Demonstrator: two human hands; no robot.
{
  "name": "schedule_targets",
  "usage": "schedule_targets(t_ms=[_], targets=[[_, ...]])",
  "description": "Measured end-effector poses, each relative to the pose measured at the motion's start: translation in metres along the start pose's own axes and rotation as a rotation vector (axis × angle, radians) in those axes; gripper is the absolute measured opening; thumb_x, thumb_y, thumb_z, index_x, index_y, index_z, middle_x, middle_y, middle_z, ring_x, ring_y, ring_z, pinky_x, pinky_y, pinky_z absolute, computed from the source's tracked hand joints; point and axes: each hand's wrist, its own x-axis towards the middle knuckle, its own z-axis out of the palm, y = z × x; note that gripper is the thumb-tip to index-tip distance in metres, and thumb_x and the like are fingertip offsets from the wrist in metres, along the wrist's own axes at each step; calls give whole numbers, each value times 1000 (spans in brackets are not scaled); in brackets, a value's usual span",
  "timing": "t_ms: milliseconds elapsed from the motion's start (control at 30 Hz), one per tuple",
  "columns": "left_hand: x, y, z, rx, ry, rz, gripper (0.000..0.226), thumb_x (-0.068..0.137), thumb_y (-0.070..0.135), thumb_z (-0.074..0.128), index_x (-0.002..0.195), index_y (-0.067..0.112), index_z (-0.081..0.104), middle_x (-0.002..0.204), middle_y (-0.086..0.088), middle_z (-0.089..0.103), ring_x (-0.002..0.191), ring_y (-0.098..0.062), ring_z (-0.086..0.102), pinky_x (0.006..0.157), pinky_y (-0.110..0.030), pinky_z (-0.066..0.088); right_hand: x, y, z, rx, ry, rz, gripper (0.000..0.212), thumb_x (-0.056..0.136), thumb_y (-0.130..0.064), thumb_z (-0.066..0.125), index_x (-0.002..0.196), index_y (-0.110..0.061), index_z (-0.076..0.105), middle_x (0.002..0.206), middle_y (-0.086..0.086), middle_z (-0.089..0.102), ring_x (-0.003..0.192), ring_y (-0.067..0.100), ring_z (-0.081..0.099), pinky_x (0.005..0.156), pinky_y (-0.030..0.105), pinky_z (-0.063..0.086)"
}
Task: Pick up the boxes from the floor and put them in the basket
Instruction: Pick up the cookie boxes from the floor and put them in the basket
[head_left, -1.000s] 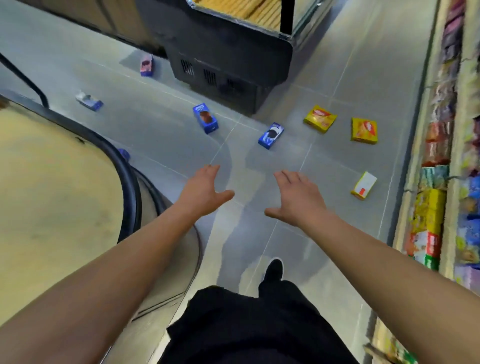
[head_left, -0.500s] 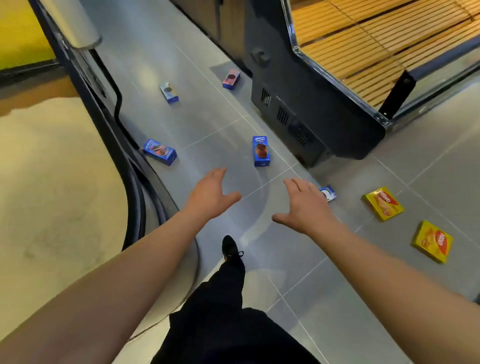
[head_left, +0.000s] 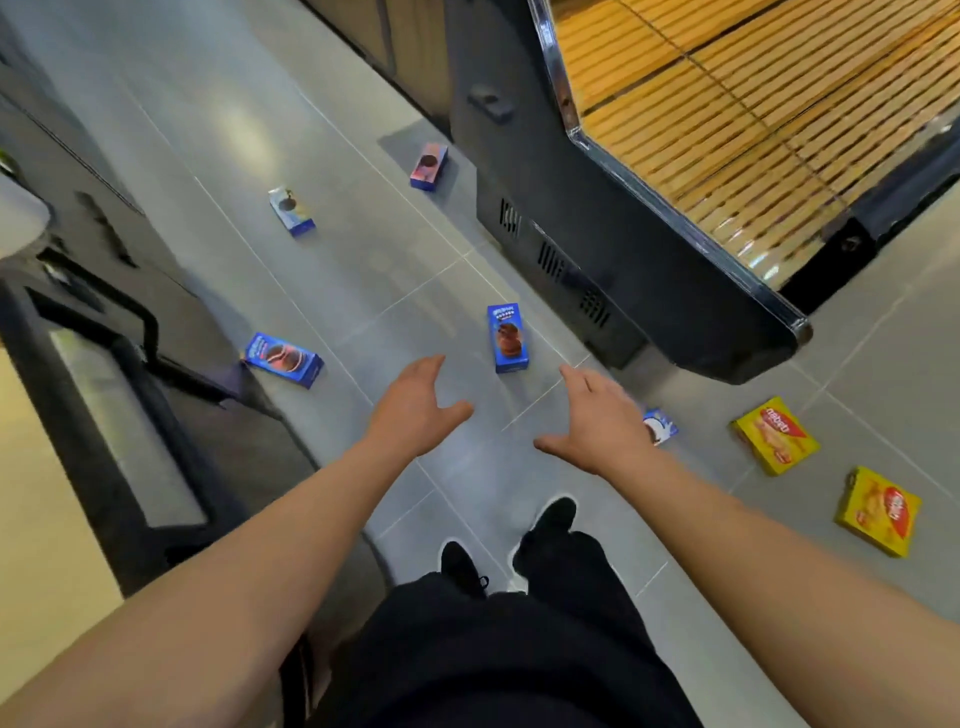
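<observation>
Both hands reach forward over the grey tiled floor (head_left: 337, 171), fingers spread apart and holding nothing: the left hand (head_left: 415, 410) and the right hand (head_left: 597, 421) flank a gap just short of the upright blue box (head_left: 508, 338), the landmark here. Partly hidden behind the right hand lies a blue-and-white box (head_left: 661, 426). Left of the landmark lies another blue box (head_left: 283, 359), against a dark fixture. Beyond the landmark sit a pale blue box (head_left: 291, 210) and a pink-and-blue box (head_left: 429, 166) beside the dark display case (head_left: 623, 270). Well right of the landmark lie two yellow boxes (head_left: 776, 435) (head_left: 878, 512). No basket is in view.
</observation>
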Motion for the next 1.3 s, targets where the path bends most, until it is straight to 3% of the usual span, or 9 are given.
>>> schedule_targets(t_ms=[200,433,633,800,900,1133,1300], targets=[[95,16,0,-17,-24,-28,78,86,41,65,149,14,29,154,-6,32,141,-21,29,113,-31,24,111,22,-21,28,-34,-21,94,75,-53,73,149,-20,26,147,1,38,134,27,37,106,38,36],[210,35,15,-87,-111,-242,76,88,41,64,149,13,29,154,-6,32,141,-21,30,111,-27,22,262,53,-31,58,-198,-41,94,73,-52,73,149,-20,27,149,3,38,135,27,37,107,39,36],[299,22,56,-125,-185,-407,73,87,40,64,149,16,31,152,-5,36,138,-22,35,108,-28,27,354,62,2,33,-384,-51,95,74,-53,71,150,-20,24,146,9,40,131,33,41,105,44,40],[388,-30,136,-193,-283,-472,69,82,40,68,141,16,42,138,-8,51,127,-26,47,100,-32,38,442,81,88,106,-487,57,92,75,-45,72,149,-19,26,148,7,37,132,32,40,104,43,40],[437,-70,186,-142,-352,-425,75,82,45,67,144,14,38,142,-9,47,131,-27,44,104,-35,36,491,98,145,179,-534,156,90,77,-46,72,149,-18,28,151,7,34,135,30,38,108,41,38],[569,-178,355,-117,-393,-373,73,88,43,61,149,16,30,152,-7,36,138,-24,35,110,-31,26,626,159,326,299,-488,327,77,80,-39,73,144,-17,36,143,8,44,128,26,47,95,25,35],[628,-221,455,-199,-407,-314,72,91,45,57,149,13,29,152,-8,37,138,-23,35,108,-27,27,692,193,423,486,-387,480,62,84,-45,67,136,-18,47,131,1,56,122,20,54,98,29,41]])
